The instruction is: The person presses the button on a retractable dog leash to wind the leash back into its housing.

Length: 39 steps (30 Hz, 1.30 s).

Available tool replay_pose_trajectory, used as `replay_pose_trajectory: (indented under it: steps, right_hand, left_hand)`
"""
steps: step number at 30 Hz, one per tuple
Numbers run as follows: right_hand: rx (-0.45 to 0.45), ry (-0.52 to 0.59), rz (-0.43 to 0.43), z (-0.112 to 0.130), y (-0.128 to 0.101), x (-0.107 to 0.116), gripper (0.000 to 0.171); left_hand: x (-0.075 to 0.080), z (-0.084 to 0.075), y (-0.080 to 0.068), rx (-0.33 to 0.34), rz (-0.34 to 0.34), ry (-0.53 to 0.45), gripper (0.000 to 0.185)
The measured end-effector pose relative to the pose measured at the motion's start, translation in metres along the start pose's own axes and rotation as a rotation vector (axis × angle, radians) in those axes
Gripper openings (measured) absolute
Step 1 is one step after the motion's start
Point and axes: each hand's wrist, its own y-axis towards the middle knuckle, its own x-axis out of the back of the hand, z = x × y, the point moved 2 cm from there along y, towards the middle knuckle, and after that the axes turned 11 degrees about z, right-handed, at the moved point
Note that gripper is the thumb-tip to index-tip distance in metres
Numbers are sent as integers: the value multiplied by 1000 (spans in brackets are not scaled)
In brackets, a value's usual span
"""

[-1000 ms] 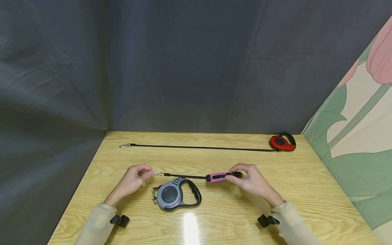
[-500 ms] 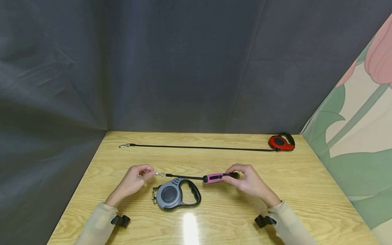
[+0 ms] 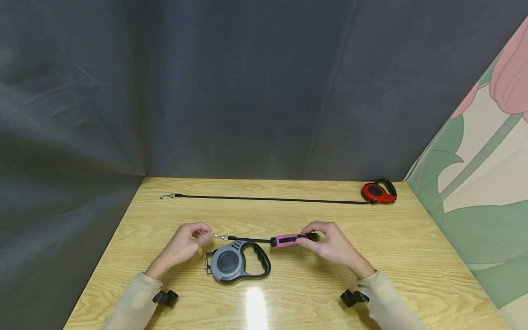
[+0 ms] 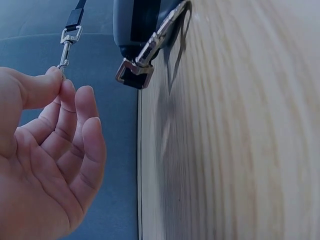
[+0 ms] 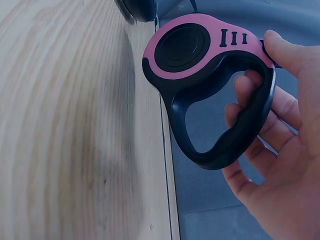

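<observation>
A pink retractable leash is held above the wooden table by my right hand, whose fingers curl round its black handle. Its short black cord runs left to a metal clip, which my left hand pinches between thumb and forefinger. Just in front of the cord a grey retractable leash lies flat on the table, its own clip at its left end.
A red retractable leash lies at the table's far right corner, its black cord stretched left to a clip. Dark cloth hangs behind and to the left. A flowered panel stands on the right.
Both hands have drawn toward each other: the pink leash has slid left, the clip slightly right, and the visible cord between them is shorter.
</observation>
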Motion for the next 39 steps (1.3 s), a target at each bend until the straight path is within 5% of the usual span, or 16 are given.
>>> replay_pose_trajectory:
  steps: [18, 39]
  right_hand:
    - [27, 4, 2, 5, 3, -5, 10]
    - [81, 49, 36, 18, 13, -22, 8]
  left_hand:
    - [-13, -16, 5, -74, 4, 59, 9]
    - [-30, -30, 7, -82, 13, 102, 6]
